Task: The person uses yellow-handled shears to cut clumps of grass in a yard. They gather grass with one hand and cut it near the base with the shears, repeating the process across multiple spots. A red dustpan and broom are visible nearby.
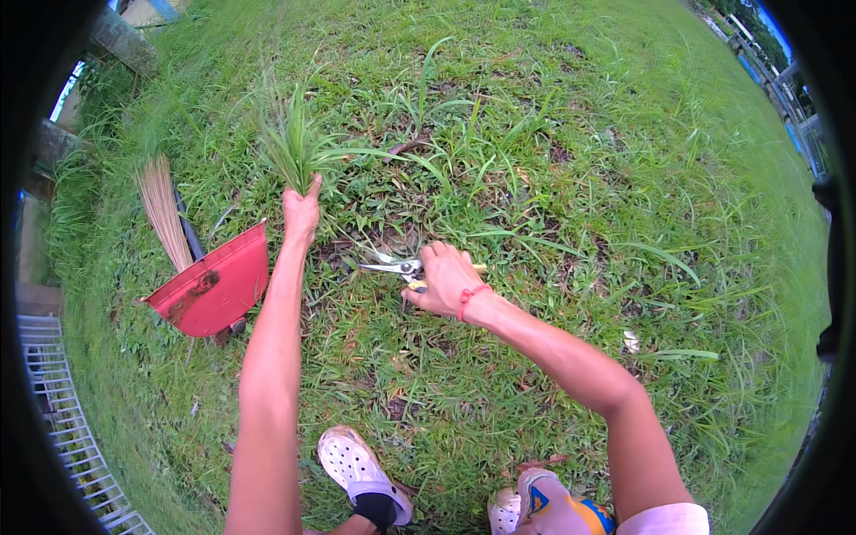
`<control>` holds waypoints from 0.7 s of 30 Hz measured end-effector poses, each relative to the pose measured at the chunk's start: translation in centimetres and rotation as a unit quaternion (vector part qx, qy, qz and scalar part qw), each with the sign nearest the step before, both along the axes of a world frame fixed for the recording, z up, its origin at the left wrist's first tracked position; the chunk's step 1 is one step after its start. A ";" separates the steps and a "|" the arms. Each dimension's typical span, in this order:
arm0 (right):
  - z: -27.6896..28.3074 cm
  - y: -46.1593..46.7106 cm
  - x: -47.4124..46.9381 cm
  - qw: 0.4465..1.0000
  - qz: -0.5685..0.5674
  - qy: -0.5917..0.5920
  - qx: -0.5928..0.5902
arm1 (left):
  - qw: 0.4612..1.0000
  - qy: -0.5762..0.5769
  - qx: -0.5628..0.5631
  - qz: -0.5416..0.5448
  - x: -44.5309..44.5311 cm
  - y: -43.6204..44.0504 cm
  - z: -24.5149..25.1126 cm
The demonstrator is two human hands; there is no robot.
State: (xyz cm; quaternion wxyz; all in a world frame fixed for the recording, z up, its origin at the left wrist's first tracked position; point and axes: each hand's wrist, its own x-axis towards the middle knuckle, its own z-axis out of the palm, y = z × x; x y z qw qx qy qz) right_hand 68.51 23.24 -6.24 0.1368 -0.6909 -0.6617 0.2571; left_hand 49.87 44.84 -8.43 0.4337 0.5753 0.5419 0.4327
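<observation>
A bunch of long green grass point(294, 144) is gripped in my left hand point(301, 210), its blades fanning out above the fist. My right hand point(445, 277) holds pruning shears point(401, 267) with yellow handles, the metal blades pointing left, just above the turf. The two blades look parted. A few thin stems run between the bunch and the shears. Left of my left forearm, a red dustpan point(217, 284) with dirt on it lies on the grass, beside a stick broom point(164, 207) whose bristles point up and away.
Uneven lawn point(401, 374) with taller tufts surrounds the hands. My feet in pale clogs point(358, 461) stand close below. A metal grate point(73, 428) borders the lower left, concrete posts point(124, 40) stand at the upper left, and a fence point(776, 87) runs along the far right.
</observation>
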 end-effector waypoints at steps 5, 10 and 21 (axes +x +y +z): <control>1.1 -9.4 7.4 0.651 -0.239 0.628 -0.354 | 0.999 -0.005 0.048 -0.014 0.2 -4.7 5.4; 1.8 -16.5 9.0 0.442 -0.201 0.827 -0.284 | 0.980 0.091 -0.008 -0.175 7.9 -14.4 5.7; -4.6 -9.9 9.9 0.389 -0.224 0.857 -0.254 | 0.871 0.309 0.020 -0.381 24.1 -14.5 -0.9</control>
